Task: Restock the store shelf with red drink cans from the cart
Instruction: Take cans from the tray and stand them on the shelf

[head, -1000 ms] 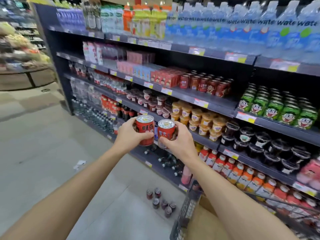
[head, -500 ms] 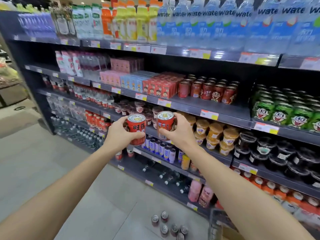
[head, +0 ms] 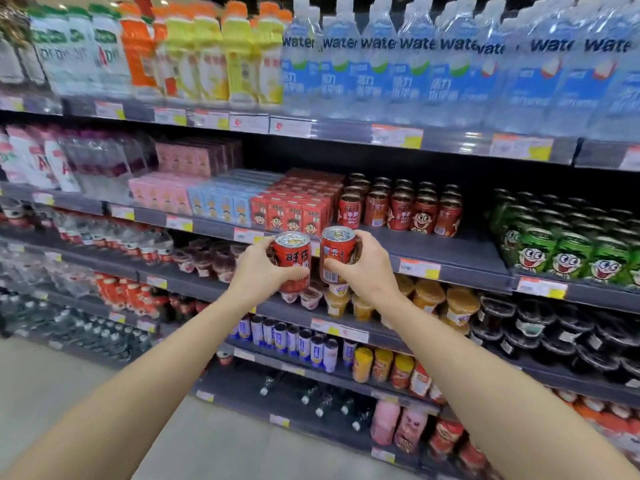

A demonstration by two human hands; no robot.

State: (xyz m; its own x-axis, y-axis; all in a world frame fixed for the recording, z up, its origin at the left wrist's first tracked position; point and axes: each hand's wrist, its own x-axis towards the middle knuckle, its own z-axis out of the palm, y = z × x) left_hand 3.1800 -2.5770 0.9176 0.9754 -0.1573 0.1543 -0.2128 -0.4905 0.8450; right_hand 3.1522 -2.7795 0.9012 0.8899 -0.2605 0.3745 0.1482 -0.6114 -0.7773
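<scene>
Moved: both hands have risen toward the shelf (head: pixel 450 252).
Left hand (head: pixel 258 271): grips left can (head: pixel 292 261).
Right hand (head: pixel 369 268): grips right can (head: pixel 337 254).

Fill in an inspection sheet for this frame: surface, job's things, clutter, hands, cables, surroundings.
Surface: dark shelf, bare strip in front of the stocked red cans.
Job's things: left can and right can, both upright, held in front of the shelf edge, not yet on it.
Clutter: nothing seen.
Hands: left hand grips the left can; right hand grips the right can, fingers curled round.
Cables: nothing seen.
Surroundings: water bottles above, green cans to the right, red cartons to the left.
</scene>
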